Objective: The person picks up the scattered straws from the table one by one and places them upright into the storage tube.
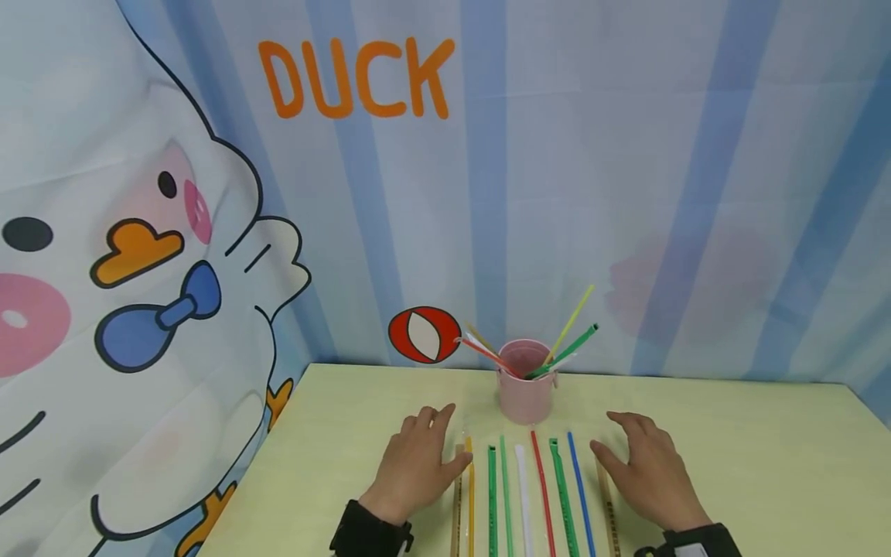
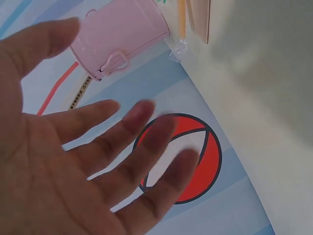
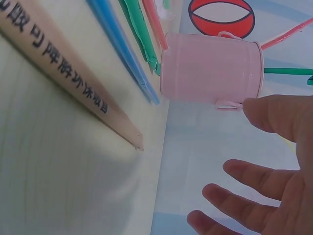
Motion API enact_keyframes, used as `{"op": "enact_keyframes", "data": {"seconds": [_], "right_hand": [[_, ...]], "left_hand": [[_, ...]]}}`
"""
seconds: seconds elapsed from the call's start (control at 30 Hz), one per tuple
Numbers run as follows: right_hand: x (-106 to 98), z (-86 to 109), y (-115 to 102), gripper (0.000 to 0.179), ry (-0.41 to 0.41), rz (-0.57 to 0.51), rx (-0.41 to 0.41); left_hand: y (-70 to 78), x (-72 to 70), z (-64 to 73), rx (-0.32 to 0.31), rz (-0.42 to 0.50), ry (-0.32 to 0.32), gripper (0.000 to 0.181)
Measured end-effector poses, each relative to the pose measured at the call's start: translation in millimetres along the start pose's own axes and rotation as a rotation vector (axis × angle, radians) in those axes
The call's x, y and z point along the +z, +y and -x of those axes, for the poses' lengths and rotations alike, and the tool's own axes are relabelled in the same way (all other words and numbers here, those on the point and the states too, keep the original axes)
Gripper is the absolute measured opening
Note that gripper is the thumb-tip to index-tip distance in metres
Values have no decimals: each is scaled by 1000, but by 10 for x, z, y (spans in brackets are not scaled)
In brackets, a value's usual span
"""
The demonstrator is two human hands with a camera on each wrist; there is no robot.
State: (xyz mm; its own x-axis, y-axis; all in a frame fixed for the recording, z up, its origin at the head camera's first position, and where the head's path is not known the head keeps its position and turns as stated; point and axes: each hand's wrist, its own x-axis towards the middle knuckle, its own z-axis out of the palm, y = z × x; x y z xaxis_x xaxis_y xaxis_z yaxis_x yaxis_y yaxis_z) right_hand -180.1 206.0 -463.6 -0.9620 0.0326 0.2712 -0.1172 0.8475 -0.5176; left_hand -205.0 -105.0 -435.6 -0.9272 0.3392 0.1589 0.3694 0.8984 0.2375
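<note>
A row of wrapped drinking straws lies on the table. Nearest my left hand [image 1: 418,464] are a brown paper-wrapped straw [image 1: 457,510] and a yellow straw [image 1: 471,503]; its spread fingers hold nothing. My right hand [image 1: 650,472] is beside another brown paper-wrapped straw [image 3: 63,63] at the row's right end, fingers apart and holding nothing. Between the ends lie green straws [image 1: 493,503], a white straw [image 1: 524,503], a red straw [image 1: 543,495] and a blue straw [image 1: 581,495]. Behind the row stands a pink bucket [image 1: 525,402] with several straws leaning in it.
The pale yellow table [image 1: 780,449] ends at a blue striped cloth backdrop [image 1: 557,193] just behind the bucket. A large duck [image 1: 174,433] and a red-and-white ball [image 1: 425,335] are printed on the cloth.
</note>
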Motion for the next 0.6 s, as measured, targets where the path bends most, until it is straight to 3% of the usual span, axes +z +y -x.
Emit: {"op": "enact_keyframes", "data": {"seconds": [0.13,0.3,0.6], "right_hand": [[7,4,2,59,-11,3,12],[13,10,24,61,-25,-1,12],[8,5,24,67,-74,-13,18]], "left_hand": [[37,41,0,-77,-10,-122,71],[91,118,21,-117,4,-241,71],[134,258,14,-147,64,-361,75]]}}
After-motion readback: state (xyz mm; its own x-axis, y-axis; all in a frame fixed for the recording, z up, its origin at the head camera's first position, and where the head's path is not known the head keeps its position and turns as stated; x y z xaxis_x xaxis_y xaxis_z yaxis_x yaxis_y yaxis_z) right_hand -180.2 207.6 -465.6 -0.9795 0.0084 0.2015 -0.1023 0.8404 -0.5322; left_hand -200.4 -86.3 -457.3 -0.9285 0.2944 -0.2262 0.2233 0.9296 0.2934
